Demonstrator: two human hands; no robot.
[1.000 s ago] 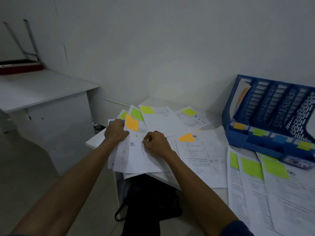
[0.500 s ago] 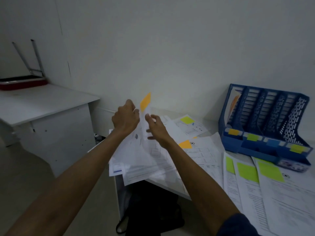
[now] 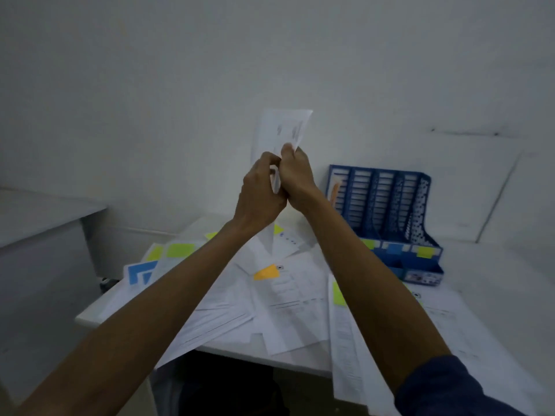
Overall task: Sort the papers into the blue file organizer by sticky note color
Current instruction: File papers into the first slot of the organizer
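Together, left hand (image 3: 259, 193) and right hand (image 3: 295, 175) pinch a raised sheet (image 3: 280, 132) between them.

Matt white printed paper sheets (image 3: 285, 298); blue perforated plastic file organizer (image 3: 387, 211), slight sheen; smooth matt white table (image 3: 510, 265); paper sticky note (image 3: 265, 272).

Dim room with a plain white wall (image 3: 180, 85) and a white side desk (image 3: 36, 211) at left.

No legible text; print on papers (image 3: 288, 295) and organizer (image 3: 390, 205) label too blurred.
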